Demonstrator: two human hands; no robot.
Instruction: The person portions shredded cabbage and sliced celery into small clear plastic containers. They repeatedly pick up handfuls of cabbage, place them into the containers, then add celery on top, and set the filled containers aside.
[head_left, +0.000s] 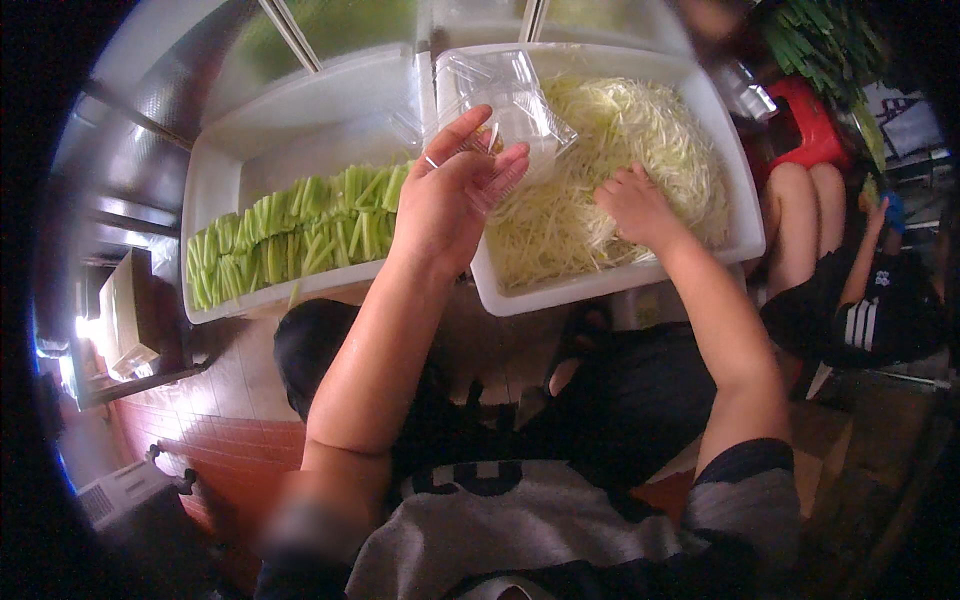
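Note:
My left hand (446, 195) holds a clear plastic clamshell box (517, 90), its lid tilted up over the edge where two white tubs meet. Palm up, the fingers curl around the box's near side. In the right white tub (555, 298) lies a heap of pale shredded vegetable (645, 112). My right hand (634, 204) is down in these shreds, fingers curled into them; the fingertips are partly hidden. Cut celery sticks (300, 225) are stacked in rows along the near side of the left white tub (225, 161).
At the right sits another person (885, 292) in dark clothes, near a red plastic stool (814, 124). Long green leaves (817, 45) are piled at the upper right. A cardboard box (127, 311) stands at the left. Glass panels (345, 30) rise behind the tubs.

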